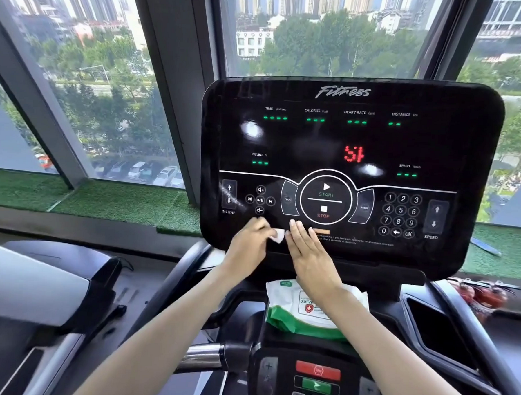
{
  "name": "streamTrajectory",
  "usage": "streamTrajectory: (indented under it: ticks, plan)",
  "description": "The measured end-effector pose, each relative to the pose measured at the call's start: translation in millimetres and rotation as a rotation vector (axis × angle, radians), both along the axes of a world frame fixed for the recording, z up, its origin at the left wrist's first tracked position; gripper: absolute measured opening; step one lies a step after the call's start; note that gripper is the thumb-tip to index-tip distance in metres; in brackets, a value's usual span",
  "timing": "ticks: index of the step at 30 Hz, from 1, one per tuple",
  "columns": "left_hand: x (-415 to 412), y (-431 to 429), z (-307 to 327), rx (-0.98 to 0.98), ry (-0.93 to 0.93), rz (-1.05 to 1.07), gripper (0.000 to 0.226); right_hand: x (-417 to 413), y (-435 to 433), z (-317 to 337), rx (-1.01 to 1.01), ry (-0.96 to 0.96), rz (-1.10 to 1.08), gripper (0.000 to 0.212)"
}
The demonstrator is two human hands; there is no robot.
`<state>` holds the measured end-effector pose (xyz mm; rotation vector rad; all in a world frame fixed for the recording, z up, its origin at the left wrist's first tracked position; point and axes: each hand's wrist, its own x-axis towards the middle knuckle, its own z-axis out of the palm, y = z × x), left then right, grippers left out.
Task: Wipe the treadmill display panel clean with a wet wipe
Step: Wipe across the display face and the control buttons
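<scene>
The black glossy treadmill display panel [351, 141] fills the upper middle, lit with green dashes and a red number. My left hand [247, 246] is at the panel's lower edge, under the media buttons, and pinches a small folded white wet wipe [278, 236] that sticks out to its right. My right hand [307, 254] is just right of the wipe, fingers straight and close together, pointing up at the panel below the STOP button. A white and green pack of wet wipes [307, 317] lies on the console tray under my right wrist.
Below the pack sits a lower control pad [316, 378] with a red and a green button. A handlebar [202, 357] runs at lower left. Another machine [46, 285] stands at left. Windows and green turf [102, 201] lie behind; red fire extinguishers [483, 295] stand at right.
</scene>
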<state>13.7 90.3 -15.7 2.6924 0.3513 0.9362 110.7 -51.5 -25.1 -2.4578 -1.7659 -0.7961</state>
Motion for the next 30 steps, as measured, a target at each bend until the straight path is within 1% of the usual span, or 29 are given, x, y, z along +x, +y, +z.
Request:
streamTrajectory:
  ticks: [2,4,6,7,11,13,14,17,18,19,20,22,24,26,27,30]
  plan:
    - [-5.7,17.3,4.1,-0.057,-0.056,0.101,0.026,-1.1,-0.8,3.6,-0.001,0.032,0.015,0.060]
    - [-16.5,31.3,5.6,-0.154,-0.136,0.262,0.025,-1.6,-0.9,3.8,-0.023,0.055,0.007,0.064]
    - [-18.7,26.8,3.9,-0.165,-0.150,0.335,0.026,-2.0,0.0,2.8,-0.027,0.059,0.003,0.063]
    - [-13.1,16.4,3.9,-0.148,-0.137,0.320,0.026,-1.9,0.3,2.3,-0.022,0.072,0.004,0.062]
    - [21.8,-31.0,2.7,-0.048,-0.031,0.150,0.021,3.1,-10.6,1.7,0.005,0.133,-0.044,0.065]
    - [20.9,-25.9,3.3,-0.055,-0.035,0.158,0.021,7.6,-23.9,0.1,0.022,0.146,-0.069,0.061]
    - [14.7,-17.4,3.0,-0.096,-0.060,0.211,0.021,9.9,-30.5,-0.6,0.036,0.148,-0.076,0.060]
    - [0.0,5.2,5.1,-0.326,-0.224,0.507,0.021,14.3,-42.8,-2.1,0.089,0.147,-0.125,0.061]
    - [2.4,2.6,5.9,-0.359,-0.261,0.576,0.022,13.8,-43.7,-2.4,0.098,0.151,-0.137,0.061]
    - [9.0,-7.3,7.0,-0.358,-0.276,0.590,0.022,13.3,-44.1,-4.2,0.093,0.163,-0.148,0.061]
    - [18.5,-22.2,6.9,-0.327,-0.263,0.544,0.022,12.7,-44.6,-6.4,0.085,0.171,-0.158,0.061]
    - [39.3,-55.5,2.9,-0.223,-0.186,0.383,0.021,13.4,-44.9,-10.0,0.064,0.162,-0.168,0.062]
    - [48.8,-70.8,-1.0,-0.165,-0.136,0.262,0.025,15.6,-45.2,-12.2,0.039,0.146,-0.160,0.064]
    - [42.9,-60.0,-0.1,-0.190,-0.143,0.253,0.026,17.3,-45.2,-11.6,0.035,0.138,-0.152,0.062]
    - [35.4,-50.1,0.6,-0.227,-0.164,0.301,0.025,16.9,-45.1,-11.0,0.041,0.138,-0.147,0.060]
    - [17.8,-18.7,3.7,-0.419,-0.261,0.572,0.018,13.3,-42.8,-9.8,0.048,0.143,-0.152,0.063]
